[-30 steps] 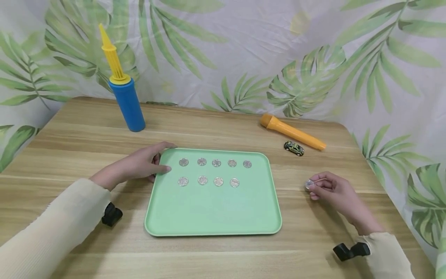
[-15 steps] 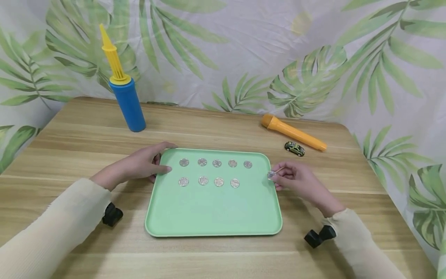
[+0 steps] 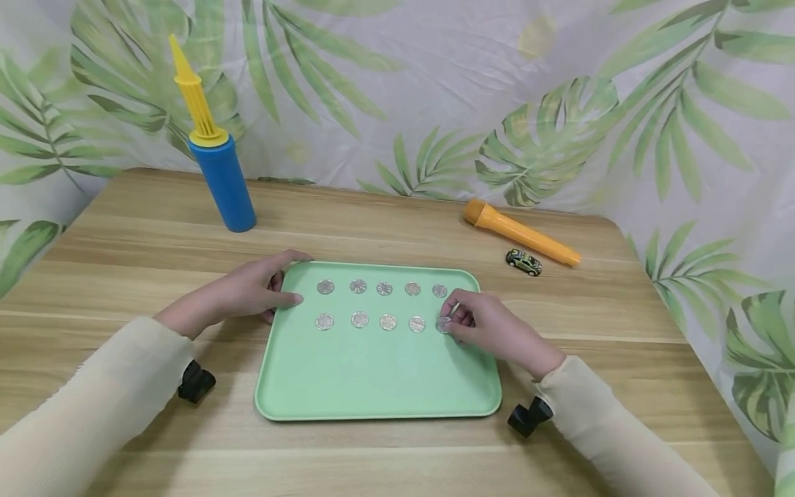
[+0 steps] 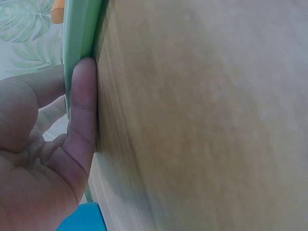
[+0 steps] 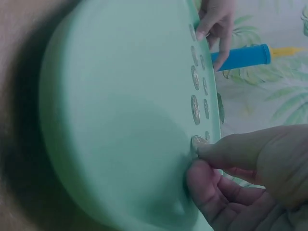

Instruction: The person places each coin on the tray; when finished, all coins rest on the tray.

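Note:
A pale green tray (image 3: 373, 379) lies on the wooden table, with two rows of silver coins on it. My left hand (image 3: 251, 286) grips the tray's left rim, thumb over the top; in the left wrist view a finger (image 4: 83, 103) lies along the underside of the edge. My right hand (image 3: 487, 323) is over the tray's right part, pinching a coin (image 3: 444, 324) between thumb and fingertips. That coin is at the right end of the nearer row, close over the tray and just below the last coin (image 3: 439, 290) of the farther row. Fingers partly cover it in the right wrist view.
A blue and yellow hand pump (image 3: 223, 181) stands at the back left. Behind the tray on the right lie an orange toy microphone (image 3: 522, 232) and a small toy car (image 3: 524, 262). A leaf-printed cloth (image 3: 435, 83) hangs behind the table.
My right hand has carried the coin leftward from the table at the right, over the tray's right rim, to the nearer row. My left hand has stayed on the rim.

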The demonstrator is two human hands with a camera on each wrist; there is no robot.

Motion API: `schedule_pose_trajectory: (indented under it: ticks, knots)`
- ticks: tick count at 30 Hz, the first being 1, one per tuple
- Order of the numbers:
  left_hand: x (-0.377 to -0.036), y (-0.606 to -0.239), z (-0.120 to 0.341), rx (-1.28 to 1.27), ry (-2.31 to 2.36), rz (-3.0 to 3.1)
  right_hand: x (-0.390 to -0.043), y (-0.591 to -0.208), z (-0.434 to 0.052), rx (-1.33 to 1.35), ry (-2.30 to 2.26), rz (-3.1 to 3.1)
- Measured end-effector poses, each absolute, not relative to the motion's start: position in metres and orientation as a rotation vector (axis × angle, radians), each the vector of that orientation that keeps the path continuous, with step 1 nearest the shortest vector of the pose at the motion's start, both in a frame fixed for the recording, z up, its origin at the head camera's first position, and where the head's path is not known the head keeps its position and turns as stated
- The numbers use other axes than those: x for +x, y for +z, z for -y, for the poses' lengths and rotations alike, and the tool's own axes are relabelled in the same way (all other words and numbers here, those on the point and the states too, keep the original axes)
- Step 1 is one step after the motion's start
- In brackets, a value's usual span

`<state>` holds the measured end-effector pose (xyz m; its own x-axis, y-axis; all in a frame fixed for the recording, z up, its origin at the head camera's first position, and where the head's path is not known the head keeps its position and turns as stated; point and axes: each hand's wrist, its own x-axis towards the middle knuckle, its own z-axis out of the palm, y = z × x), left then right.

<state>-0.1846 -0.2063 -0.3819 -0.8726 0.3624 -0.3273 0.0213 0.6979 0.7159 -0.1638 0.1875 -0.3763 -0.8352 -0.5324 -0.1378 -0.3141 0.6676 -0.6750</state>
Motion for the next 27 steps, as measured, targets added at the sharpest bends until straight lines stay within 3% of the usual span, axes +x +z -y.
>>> schedule_pose_trajectory:
  ticks: [27]
  knots:
    - [-0.1832,-0.3846,0.2021,0.316,1.024,-2.466,-0.1601,-0.3792,-0.1826,-0.648,-0.789,-2.661]
